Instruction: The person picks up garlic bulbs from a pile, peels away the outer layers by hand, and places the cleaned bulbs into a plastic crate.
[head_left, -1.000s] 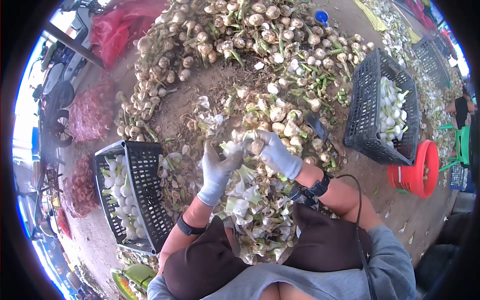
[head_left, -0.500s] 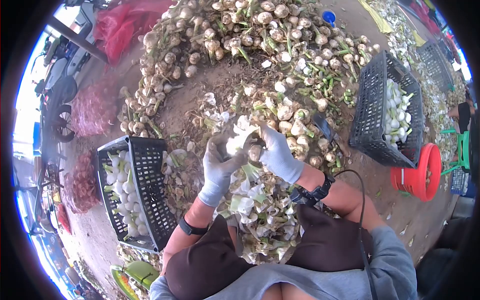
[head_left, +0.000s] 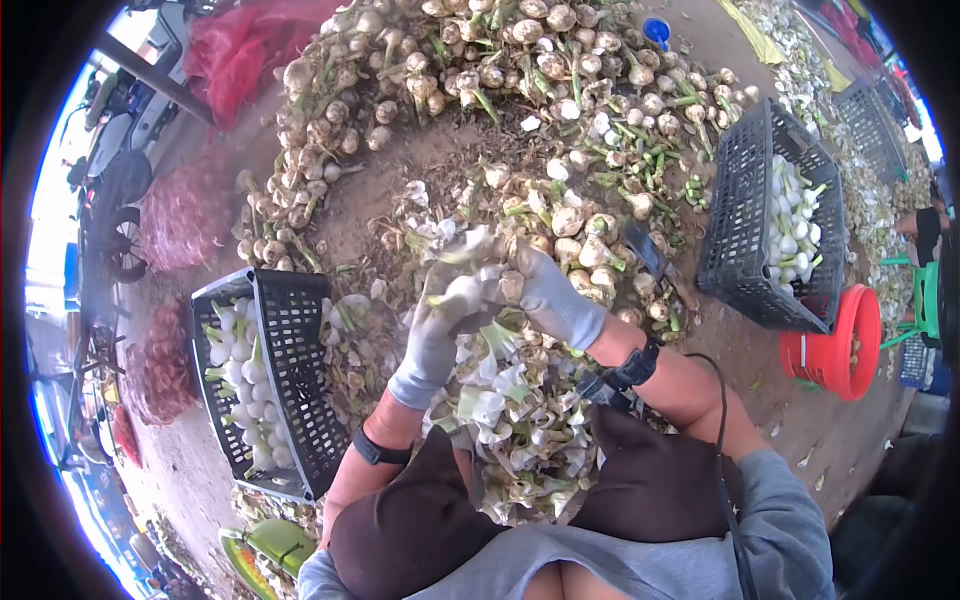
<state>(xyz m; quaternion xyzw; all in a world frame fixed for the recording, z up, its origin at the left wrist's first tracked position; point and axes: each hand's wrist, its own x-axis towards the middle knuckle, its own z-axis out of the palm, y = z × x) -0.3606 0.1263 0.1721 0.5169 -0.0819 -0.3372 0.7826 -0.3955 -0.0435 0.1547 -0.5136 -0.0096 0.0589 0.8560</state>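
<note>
A gloved left hand, my left hand [head_left: 432, 325], is closed round a white peeled garlic bulb [head_left: 462, 296] with a short green stem. Just to its right my right hand [head_left: 556, 300], also gloved, has its fingers bent together against a brownish bulb [head_left: 509, 288]. Blurred pale skin lies between the two hands, above the white bulb. Below the hands, between my knees, is a heap of peeled skins [head_left: 520, 430]. Unpeeled bulbs with stems [head_left: 600, 255] lie just right of my right hand.
Black crates of white bulbs stand at left [head_left: 290, 350] and right [head_left: 735, 220]. Beside the right crate are a red bucket [head_left: 865, 345] and green stool [head_left: 925, 300]. A large pile of bulbs [head_left: 530, 35] spreads ahead. A dark-handled tool [head_left: 648, 252] lies right of my hands.
The skin round the white bulb has come away upward, and the smooth bulb now shows in my left hand. My right hand has moved slightly up and left.
</note>
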